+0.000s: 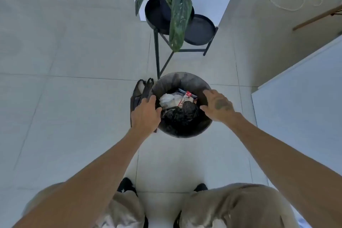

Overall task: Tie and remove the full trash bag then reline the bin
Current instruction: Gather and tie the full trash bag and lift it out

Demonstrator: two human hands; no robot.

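Both hands are set on the rim: the left hand [146, 112] is curled over the near-left edge, seemingly pinching bag film, while the right hand [217, 105] is spread on the right edge, its hold not clearly seen. The trash bag [182, 81] is still draped inside the bin [187, 133], rubbish heaped between the hands. Gathering is judged to be starting; next, the bag's edge must be peeled free and drawn to the centre.
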